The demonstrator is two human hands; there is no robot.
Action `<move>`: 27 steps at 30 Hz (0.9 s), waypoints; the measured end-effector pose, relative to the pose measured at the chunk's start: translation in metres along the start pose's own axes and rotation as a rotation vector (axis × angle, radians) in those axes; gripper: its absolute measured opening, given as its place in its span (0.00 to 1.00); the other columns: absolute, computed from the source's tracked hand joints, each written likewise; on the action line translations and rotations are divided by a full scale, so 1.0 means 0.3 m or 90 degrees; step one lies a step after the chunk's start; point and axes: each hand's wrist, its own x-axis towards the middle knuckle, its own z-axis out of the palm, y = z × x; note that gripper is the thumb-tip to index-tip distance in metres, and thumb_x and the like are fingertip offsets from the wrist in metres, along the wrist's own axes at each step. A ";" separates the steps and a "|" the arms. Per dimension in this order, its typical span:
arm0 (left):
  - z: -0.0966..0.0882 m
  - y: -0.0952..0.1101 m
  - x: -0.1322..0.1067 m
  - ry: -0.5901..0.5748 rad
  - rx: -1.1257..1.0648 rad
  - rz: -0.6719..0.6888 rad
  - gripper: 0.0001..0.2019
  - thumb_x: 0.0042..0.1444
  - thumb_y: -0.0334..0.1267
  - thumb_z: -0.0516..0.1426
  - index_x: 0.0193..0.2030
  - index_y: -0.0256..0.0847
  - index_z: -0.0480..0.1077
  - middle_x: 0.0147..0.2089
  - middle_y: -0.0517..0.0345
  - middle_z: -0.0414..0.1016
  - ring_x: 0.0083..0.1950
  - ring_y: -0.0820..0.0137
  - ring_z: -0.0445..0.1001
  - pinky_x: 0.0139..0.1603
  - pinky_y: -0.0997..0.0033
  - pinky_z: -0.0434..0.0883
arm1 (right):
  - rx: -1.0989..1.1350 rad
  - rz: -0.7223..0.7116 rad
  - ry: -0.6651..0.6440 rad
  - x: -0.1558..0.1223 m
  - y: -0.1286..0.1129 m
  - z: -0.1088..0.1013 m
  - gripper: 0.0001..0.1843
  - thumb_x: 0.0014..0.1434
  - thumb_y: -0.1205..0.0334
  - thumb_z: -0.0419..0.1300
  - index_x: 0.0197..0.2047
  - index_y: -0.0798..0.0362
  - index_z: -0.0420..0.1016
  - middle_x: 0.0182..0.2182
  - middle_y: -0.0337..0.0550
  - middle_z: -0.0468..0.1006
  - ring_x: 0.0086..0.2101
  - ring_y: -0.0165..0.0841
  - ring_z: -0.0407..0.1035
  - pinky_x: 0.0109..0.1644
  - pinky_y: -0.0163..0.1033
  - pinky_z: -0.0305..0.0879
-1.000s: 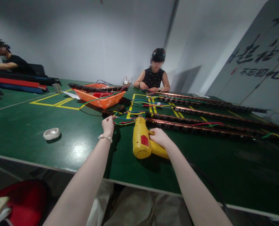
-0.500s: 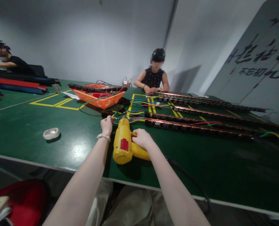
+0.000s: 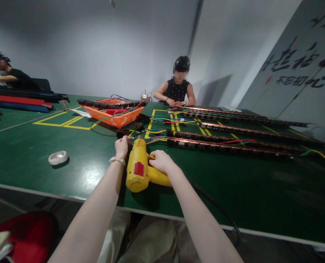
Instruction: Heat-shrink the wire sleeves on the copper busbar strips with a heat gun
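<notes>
A yellow heat gun with a red label lies across the middle of the green table, its nozzle facing away from me. My right hand is closed round its handle, with the fingers at the trigger. Left of the nozzle, my left hand is closed in a pinch on the ends of thin wires; the tips are too small to make out. Coloured wires run from beside the nozzle to a long black-and-copper strip on the right.
An orange basket holding dark strips stands beyond my left hand. A small white dish sits at the left. More long strips lie to the right. A black cord hangs over the front edge. One person sits opposite, another far left.
The heat gun and my right hand have shifted slightly left, bringing the nozzle nearer my left fingers. My left hand keeps its pinch. The whole view has moved a little.
</notes>
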 end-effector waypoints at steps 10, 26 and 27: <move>0.002 -0.019 0.011 0.013 0.053 0.079 0.21 0.46 0.47 0.50 0.31 0.33 0.78 0.32 0.48 0.78 0.25 0.70 0.69 0.27 0.72 0.62 | 0.026 0.014 -0.009 -0.013 0.096 -0.022 0.15 0.62 0.53 0.55 0.41 0.57 0.71 0.38 0.42 0.74 0.38 0.32 0.69 0.43 0.43 0.68; 0.022 -0.024 0.008 0.030 0.022 0.047 0.19 0.46 0.44 0.50 0.30 0.32 0.77 0.33 0.48 0.78 0.24 0.70 0.69 0.27 0.72 0.62 | 0.001 0.115 0.035 -0.070 0.252 -0.071 0.15 0.62 0.53 0.55 0.43 0.57 0.71 0.39 0.42 0.74 0.38 0.32 0.69 0.43 0.43 0.68; 0.023 -0.027 0.009 0.031 0.021 0.049 0.19 0.46 0.44 0.50 0.30 0.33 0.77 0.33 0.48 0.78 0.24 0.70 0.69 0.27 0.72 0.62 | -0.006 0.118 0.032 -0.069 0.241 -0.068 0.15 0.62 0.53 0.55 0.43 0.57 0.71 0.38 0.42 0.74 0.38 0.32 0.69 0.42 0.43 0.68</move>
